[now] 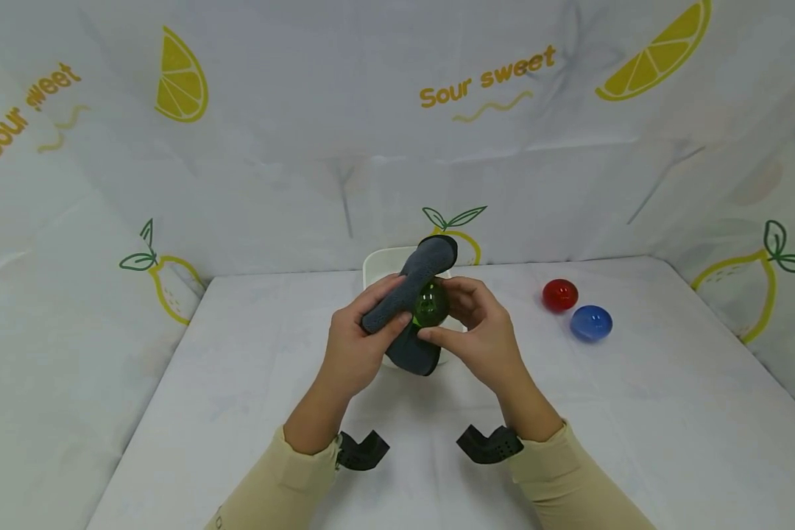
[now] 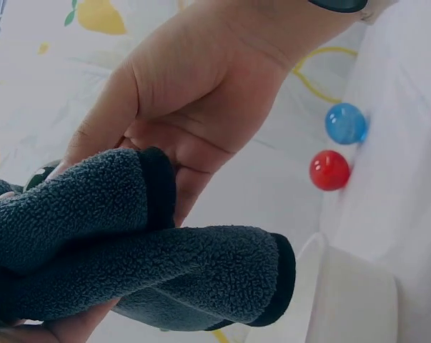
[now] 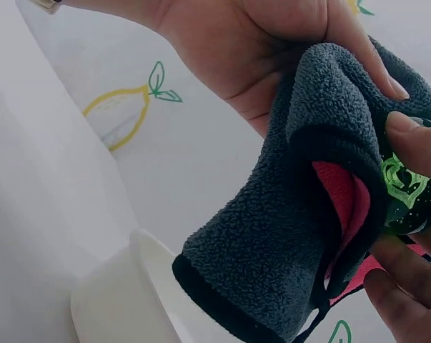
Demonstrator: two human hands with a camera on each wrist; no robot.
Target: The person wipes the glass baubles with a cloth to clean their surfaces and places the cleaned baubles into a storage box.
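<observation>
My left hand [image 1: 356,342] grips a folded dark grey towelling cloth [image 1: 407,287] with black edging. A pinkish-red inner side of the cloth [image 3: 344,196] shows in the right wrist view. Between the fingers and thumb of my right hand [image 1: 486,335] is a clear green ball [image 1: 432,303], held against the cloth. Bright green markings show on the ball [image 3: 404,182] in the right wrist view, its right side cut off by the frame edge and fingers. Both hands are raised over a white plastic container [image 1: 380,263], which the cloth and hands partly cover.
To the right on the white-covered table [image 1: 238,412] lie a red ball [image 1: 559,295] and a blue ball [image 1: 591,323], close together. Behind the table stands a white sheet [image 1: 291,184] printed with lemons and lettering.
</observation>
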